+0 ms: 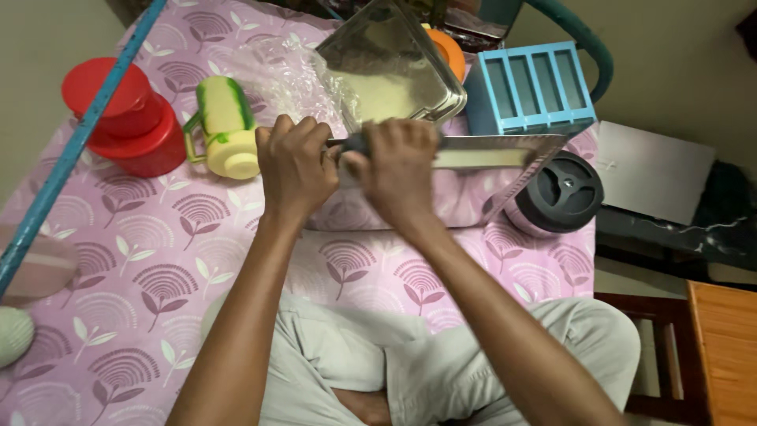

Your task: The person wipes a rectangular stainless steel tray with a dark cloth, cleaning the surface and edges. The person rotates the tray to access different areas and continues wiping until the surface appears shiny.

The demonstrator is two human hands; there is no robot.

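Note:
My left hand [296,166] and my right hand [398,170] both grip the near rim of a shiny steel tray [481,158], side by side. The tray stands tilted on a purple patterned bedsheet [158,260], and its surface mirrors the sheet's pattern. A small dark part shows between my hands at the rim; I cannot tell what it is. A second steel tray [394,67] leans just behind the held one. My legs in light trousers are folded below.
Left of my hands stand a green and cream mug [225,130] and a red lidded container [130,118]. A blue slotted rack [528,87], an orange lid [451,51], crumpled clear plastic [284,71] and a black-lidded jar [561,193] lie behind and right. A blue pole [71,150] crosses the left.

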